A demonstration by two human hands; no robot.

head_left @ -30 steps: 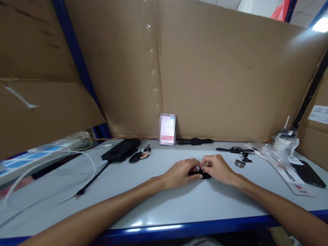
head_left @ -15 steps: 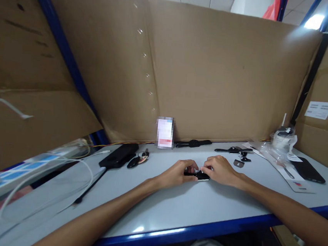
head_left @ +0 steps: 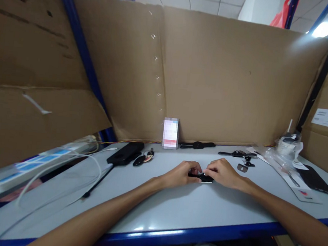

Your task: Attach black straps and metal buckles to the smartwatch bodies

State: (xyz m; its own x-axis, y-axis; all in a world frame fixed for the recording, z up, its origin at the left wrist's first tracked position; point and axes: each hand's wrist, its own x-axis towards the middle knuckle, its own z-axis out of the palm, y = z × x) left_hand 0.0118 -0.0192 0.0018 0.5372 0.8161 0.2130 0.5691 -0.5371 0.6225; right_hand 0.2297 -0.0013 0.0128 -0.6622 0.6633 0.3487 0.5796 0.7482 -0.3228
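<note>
My left hand (head_left: pixel 185 174) is closed around the left end of a small, flat black object (head_left: pixel 207 178) with a pale lower edge, low over the table. At the object's right end, my right hand (head_left: pixel 222 172) has its fingertips pinched together against the top. Whether a tiny part sits between those fingertips is too small to tell. The fingers cover much of the black object, so its exact kind stays unclear. Beyond my right hand lie a dark flat plate (head_left: pixel 242 168), some small shiny metal parts (head_left: pixel 247 161) and a black wristwatch (head_left: pixel 236 154).
Another black watch (head_left: pixel 198 145) lies by the cardboard wall (head_left: pixel 209 73), beside an upright lit screen (head_left: pixel 170 133). To the left are a black box-shaped device (head_left: pixel 125 153), keys (head_left: pixel 148 154) and white cables (head_left: pixel 100 175). Rightward are a black phone (head_left: pixel 315 178) and a plastic-wrapped cup (head_left: pixel 287 145).
The view has turned slightly left, so everything appears shifted to the right. Both hands remain on the black object, with little visible change in their grip.
</note>
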